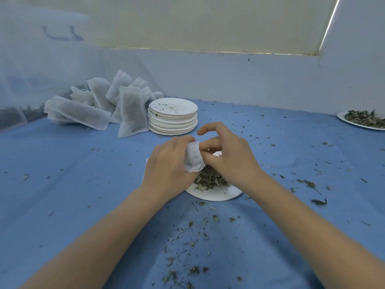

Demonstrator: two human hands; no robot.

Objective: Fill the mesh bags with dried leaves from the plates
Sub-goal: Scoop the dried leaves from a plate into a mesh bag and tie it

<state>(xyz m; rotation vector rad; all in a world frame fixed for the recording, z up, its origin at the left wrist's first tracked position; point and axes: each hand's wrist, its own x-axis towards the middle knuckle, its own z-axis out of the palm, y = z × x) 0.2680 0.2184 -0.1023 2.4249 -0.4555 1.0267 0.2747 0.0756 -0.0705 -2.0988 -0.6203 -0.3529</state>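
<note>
We see both hands meeting over a white paper plate (214, 196) that sits on the blue-covered counter (73, 184) close in front of us. The left hand (166, 167) grips a small white mesh bag (193, 156), its fingers curled round the bag's far side so the bag stands roughly upright above the plate's left part. The right hand (227, 155) pinches at the bag's right edge with thumb and bent fingers, while its index finger arches free above. Under the hands a heap of dried leaves (210, 180) lies on the plate, just below the bag's lower end. Behind the hands stands a stack of used plates (173, 119), the top one carrying only a few leaf crumbs. To the left of that stack, a pile of filled mesh bags (100, 103) leans together near the back wall, one of them resting against the stack. At the far right edge another plate of leaves (364, 119) is partly cut off by the frame. Loose leaf bits (187, 236) are scattered over the cloth, thickest between our forearms and to the right of the near plate.
</note>
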